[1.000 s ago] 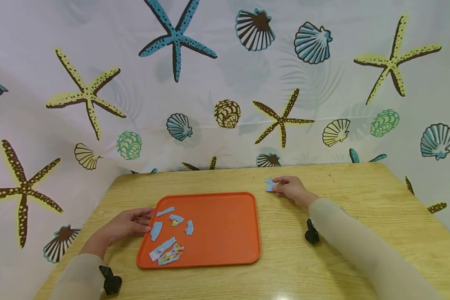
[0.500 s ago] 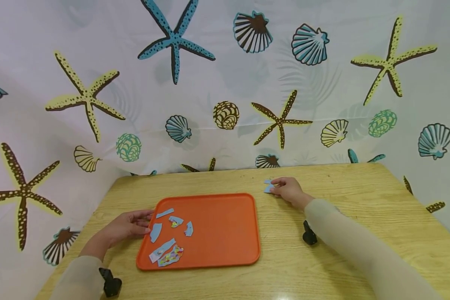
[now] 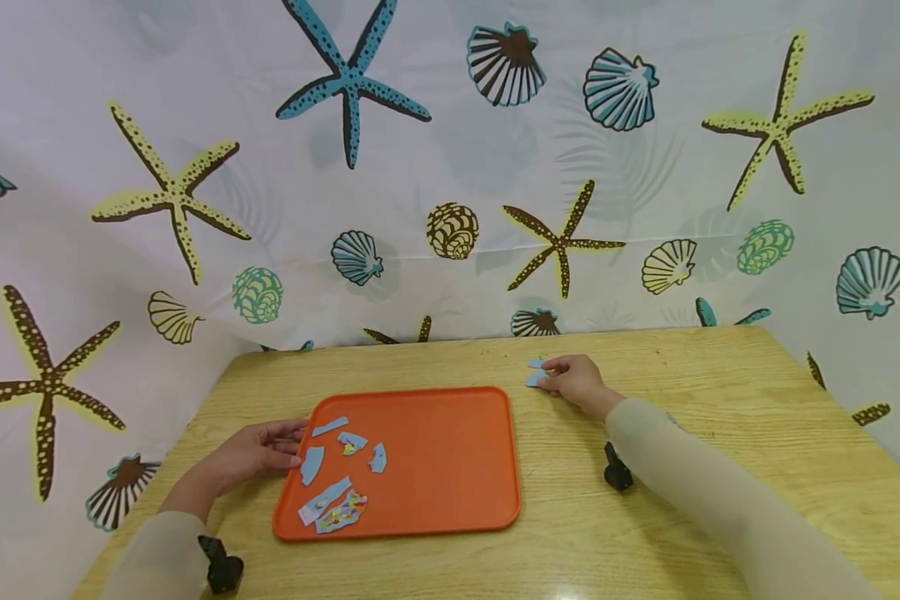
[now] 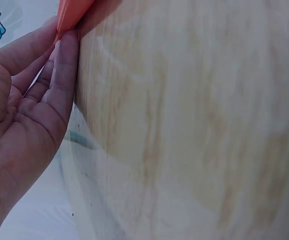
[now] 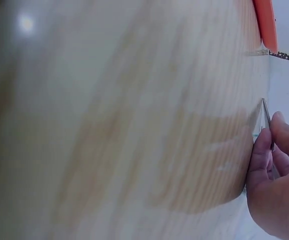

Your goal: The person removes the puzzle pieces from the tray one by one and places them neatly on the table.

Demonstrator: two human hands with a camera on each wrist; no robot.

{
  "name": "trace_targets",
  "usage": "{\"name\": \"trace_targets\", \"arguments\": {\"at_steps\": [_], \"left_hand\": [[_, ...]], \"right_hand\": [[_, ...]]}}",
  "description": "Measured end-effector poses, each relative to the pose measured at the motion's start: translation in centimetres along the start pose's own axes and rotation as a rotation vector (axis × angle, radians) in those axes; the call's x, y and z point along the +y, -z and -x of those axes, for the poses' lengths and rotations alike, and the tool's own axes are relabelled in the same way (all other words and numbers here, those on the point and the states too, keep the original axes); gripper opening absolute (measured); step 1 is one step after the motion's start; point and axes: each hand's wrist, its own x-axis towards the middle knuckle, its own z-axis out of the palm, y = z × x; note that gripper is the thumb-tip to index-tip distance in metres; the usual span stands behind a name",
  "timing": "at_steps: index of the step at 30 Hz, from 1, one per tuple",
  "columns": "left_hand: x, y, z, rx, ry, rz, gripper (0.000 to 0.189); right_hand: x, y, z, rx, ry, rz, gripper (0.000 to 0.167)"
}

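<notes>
My left hand is at the left side of an orange tray. In the left wrist view, its thumb and fingers pinch the tray's rim. On the tray's left half lie several irregular light-blue card pieces, among them a plain one and one with a colourful print. Beyond the tray's back right corner, my right hand pinches a light-blue card piece between thumb and fingers. The right wrist view shows that piece nearly edge-on, close to the tabletop. Another blue piece lies just behind it.
The wooden table reaches back to a white curtain printed with starfish and shells, which also hangs along both sides. A black wrist device sits by the left sleeve and another by the right.
The blue card piece in my right hand has shifted slightly left. My left hand stays on the tray's rim, and the pieces on the tray have not moved.
</notes>
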Motion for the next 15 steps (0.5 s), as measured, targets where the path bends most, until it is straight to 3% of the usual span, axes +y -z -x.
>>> {"name": "trace_targets", "arguments": {"at_steps": [15], "left_hand": [[-0.3,0.21,-0.15,-0.003,-0.002,0.01,0.072]], "right_hand": [[-0.13,-0.36,-0.12,0.047,0.019,0.122,0.027]]}}
